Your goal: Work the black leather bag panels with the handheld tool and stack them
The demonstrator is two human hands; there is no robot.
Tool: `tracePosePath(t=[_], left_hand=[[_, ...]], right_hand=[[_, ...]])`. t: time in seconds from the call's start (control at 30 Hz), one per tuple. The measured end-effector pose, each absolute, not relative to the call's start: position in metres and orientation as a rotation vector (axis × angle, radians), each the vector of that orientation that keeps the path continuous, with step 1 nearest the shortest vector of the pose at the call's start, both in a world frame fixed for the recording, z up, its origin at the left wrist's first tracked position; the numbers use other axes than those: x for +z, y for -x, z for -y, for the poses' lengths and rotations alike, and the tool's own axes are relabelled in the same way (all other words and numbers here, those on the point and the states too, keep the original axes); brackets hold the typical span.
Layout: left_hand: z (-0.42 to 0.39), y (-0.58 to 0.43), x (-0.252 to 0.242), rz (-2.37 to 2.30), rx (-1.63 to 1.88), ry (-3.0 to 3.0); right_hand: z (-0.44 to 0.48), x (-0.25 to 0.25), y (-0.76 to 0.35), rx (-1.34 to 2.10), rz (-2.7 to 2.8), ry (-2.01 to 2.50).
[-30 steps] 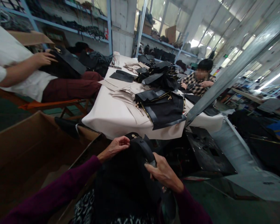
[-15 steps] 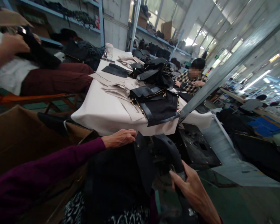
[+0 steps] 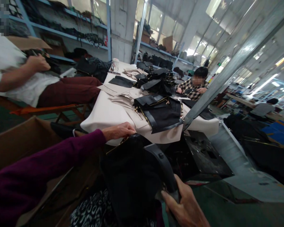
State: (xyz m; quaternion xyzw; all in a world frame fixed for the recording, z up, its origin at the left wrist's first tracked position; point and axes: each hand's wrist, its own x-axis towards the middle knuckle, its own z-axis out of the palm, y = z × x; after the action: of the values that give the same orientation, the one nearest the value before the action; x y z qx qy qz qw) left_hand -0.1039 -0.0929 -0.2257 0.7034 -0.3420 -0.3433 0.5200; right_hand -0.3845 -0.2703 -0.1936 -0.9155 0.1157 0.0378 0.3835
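Observation:
A black leather bag (image 3: 130, 176) with gold hardware rests on my lap. My left hand (image 3: 119, 130), in a purple sleeve, grips the bag's top edge near a gold zipper. My right hand (image 3: 186, 208) closes around the bag's black strap (image 3: 164, 167) at the lower right. The strap arcs from the bag's top down into that hand.
A white-covered table (image 3: 104, 115) ahead carries a pile of black bag pieces (image 3: 162, 110) and beige pattern sheets (image 3: 123, 94). A brown cardboard box (image 3: 21, 142) stands at my left. A person in white sits at left; another in a checked shirt (image 3: 191, 86) sits behind the table.
My right hand has drawn the strap away from the bag toward the lower right. My left hand has shifted along the bag's top edge. The person at left has moved their hands.

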Motion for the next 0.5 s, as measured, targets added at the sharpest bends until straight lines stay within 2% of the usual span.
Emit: tracePosePath(t=[0.23, 0.4, 0.5], left_hand=[[0.083, 0.114, -0.251, 0.512, -0.972, -1.452], [0.08, 0.111, -0.277, 0.285, -0.962, -1.28], [0.077, 0.104, -0.29, 0.237, -0.956, -1.195]], right_hand=[[0.248, -0.209, 0.333, 0.138, -0.15, 2.183], [0.259, -0.2, 0.294, -0.082, -0.185, 2.173], [0.27, -0.194, 0.3, -0.101, -0.216, 2.179]])
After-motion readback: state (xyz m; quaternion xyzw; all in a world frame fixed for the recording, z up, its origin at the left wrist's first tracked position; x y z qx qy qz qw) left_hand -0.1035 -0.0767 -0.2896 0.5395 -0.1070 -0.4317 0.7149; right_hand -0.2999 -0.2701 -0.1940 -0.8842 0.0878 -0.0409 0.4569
